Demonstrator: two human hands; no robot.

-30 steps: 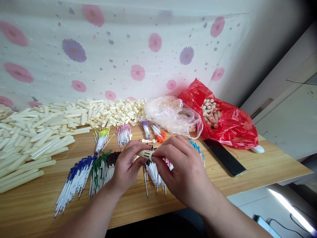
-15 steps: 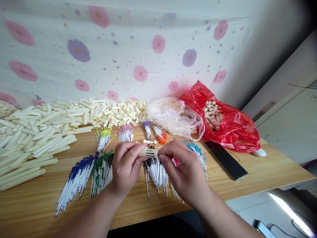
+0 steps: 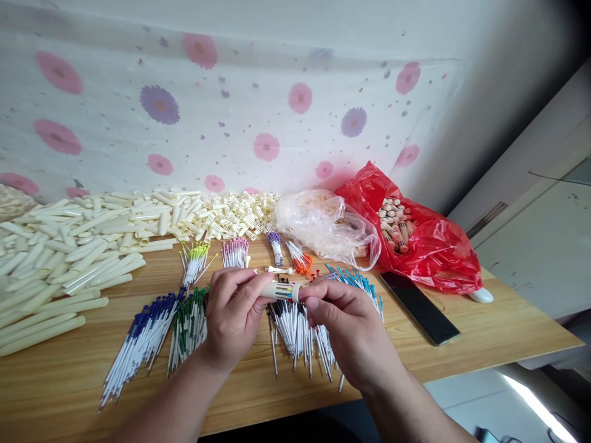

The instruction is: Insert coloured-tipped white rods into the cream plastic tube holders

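A cream multicolour pen barrel (image 3: 281, 291) with slots along its side lies level in my left hand (image 3: 233, 311), its fingers closed round the left end. Coloured pieces show in the slots. At the barrel's right end, my right hand (image 3: 348, 320) has thumb and forefinger pinched together; what lies between them is hidden. Beneath the hands, pen refills with black tips (image 3: 289, 326) are spread on the table. Green-tipped refills (image 3: 187, 326) and blue-tipped refills (image 3: 143, 341) lie left of my left hand, light-blue-tipped refills (image 3: 362, 283) behind my right.
Cream pen tubes (image 3: 83, 246) and short slotted pieces (image 3: 240, 212) are heaped at the back left. Yellow (image 3: 196, 258), pink (image 3: 235, 251), purple (image 3: 276, 246) and orange refills (image 3: 300, 258) stand behind my hands. A clear bag (image 3: 323, 221), red bag (image 3: 434, 252) and phone (image 3: 418, 307) lie right.
The barrel has turned slightly in my hands, and more colours show in its slots. My right fingers have shifted a little to the right. The camera view has tilted slightly.
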